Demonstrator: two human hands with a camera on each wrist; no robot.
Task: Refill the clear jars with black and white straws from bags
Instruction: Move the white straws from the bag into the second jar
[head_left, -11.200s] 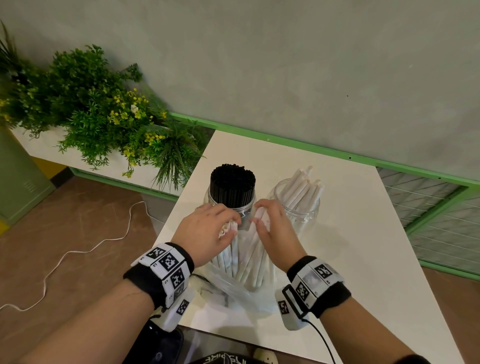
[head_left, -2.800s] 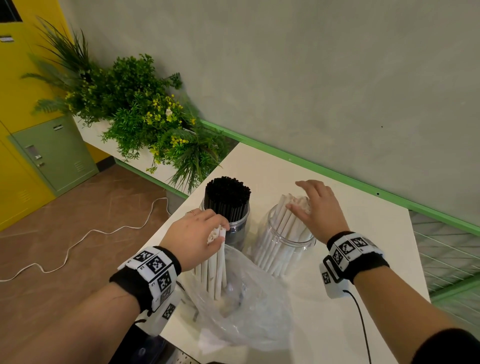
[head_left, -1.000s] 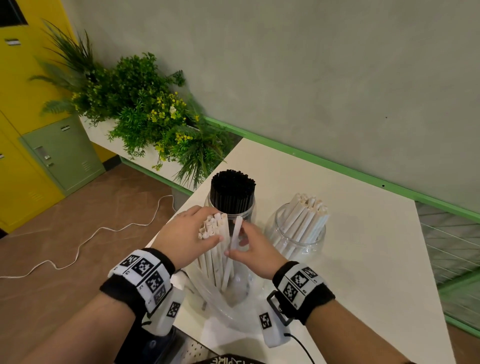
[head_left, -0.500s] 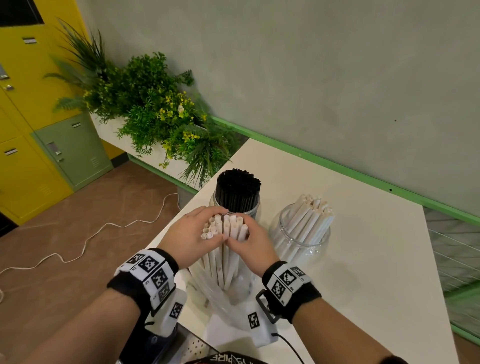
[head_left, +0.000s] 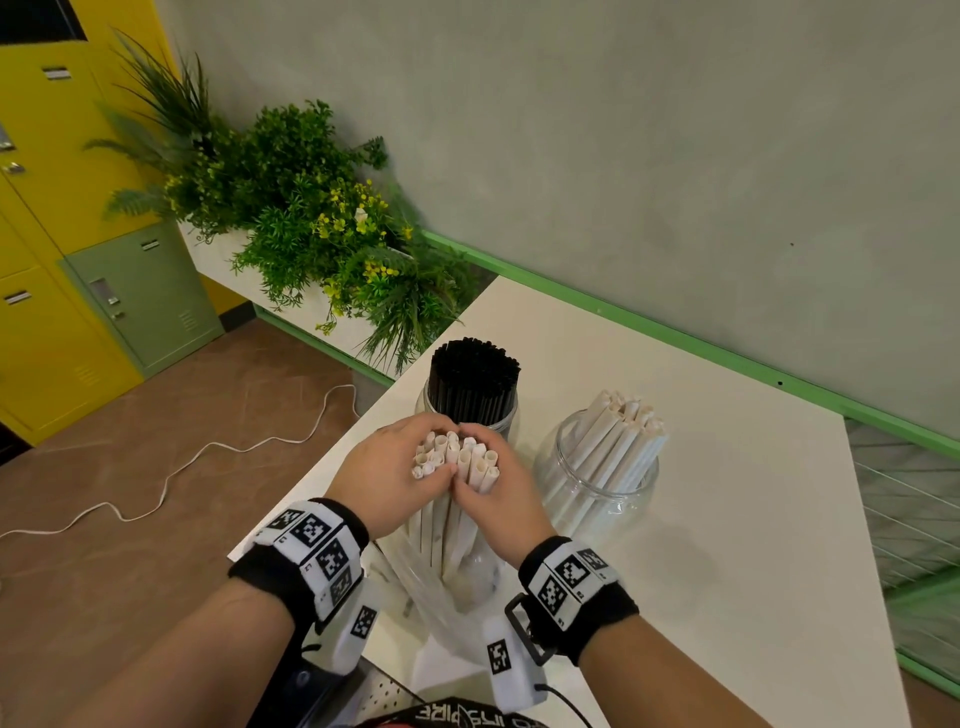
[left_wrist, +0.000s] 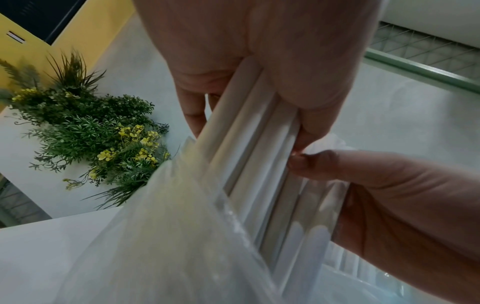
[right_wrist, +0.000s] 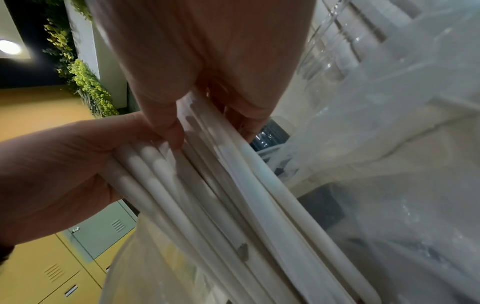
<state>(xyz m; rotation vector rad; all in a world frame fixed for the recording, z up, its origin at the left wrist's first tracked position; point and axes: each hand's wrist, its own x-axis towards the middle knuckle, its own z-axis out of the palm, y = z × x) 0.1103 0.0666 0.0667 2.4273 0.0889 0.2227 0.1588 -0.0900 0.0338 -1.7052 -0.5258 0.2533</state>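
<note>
A: What are the hands doing rn?

B: Both are wrapping round one bundle of white straws (head_left: 457, 462). Left hand (head_left: 387, 480) is curling its fingers round the left side, right hand (head_left: 501, 491) is curling round the right side, thumbs meeting at the near side of the bundle. Straws are standing upright w/ open ends up.

A: Where's the bundle sitting?

B: Near edge of the white table (head_left: 727, 519), lower ends going down into a clear plastic bag (head_left: 441, 597) that's sagging open below the hands. Left wrist view is showing the bag's film (left_wrist: 168, 226) lying over the straws (left_wrist: 259, 154).

A: And the jars?

B: Two clear ones, just beyond the hands. Left jar (head_left: 506, 423) is holding black straws (head_left: 474, 376), packed tight and upright. Right jar (head_left: 597, 483) is holding white straws (head_left: 618, 441) leaning to the far right, approx. half filling the mouth.

A: Anything else around?

B: Green plants w/ yellow flowers (head_left: 311, 218) are sitting at far left in a white planter, yellow and green lockers (head_left: 78, 260) further left, a white cable (head_left: 171, 467) is lying on the brown floor.
</note>
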